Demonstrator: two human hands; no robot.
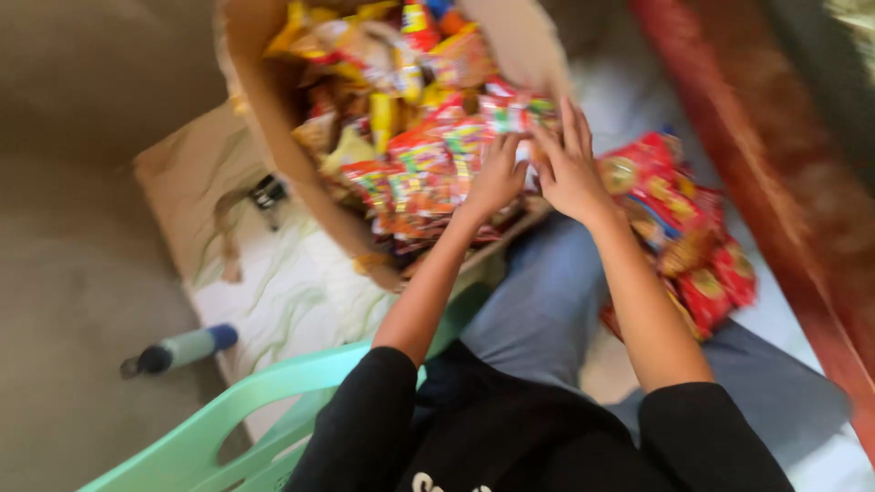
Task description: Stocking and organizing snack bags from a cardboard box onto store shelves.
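Left hand (497,178) and right hand (567,169), fingers curled on red snack packets (437,169) heaped in a cardboard box (273,118); more packets (679,219) lie beside the right knee.

1. The cardboard box (273,118) is plain tan-brown.
2. The snack packets (428,155) inside it are red, yellow and orange, with some green and white print.
3. The loose packets (684,228) on the right are mostly red with yellow patches.
4. The plastic chair (237,410) is pale mint green.
5. The sleeves (365,419) are black; the trousers (538,310) are grey-blue.
6. The bottle (182,349) on the left is pale green with a blue end and a dark end.
7. The sheet (273,292) under the box is white with faint pale green streaks.
8. The floor (73,273) is dull grey-brown.
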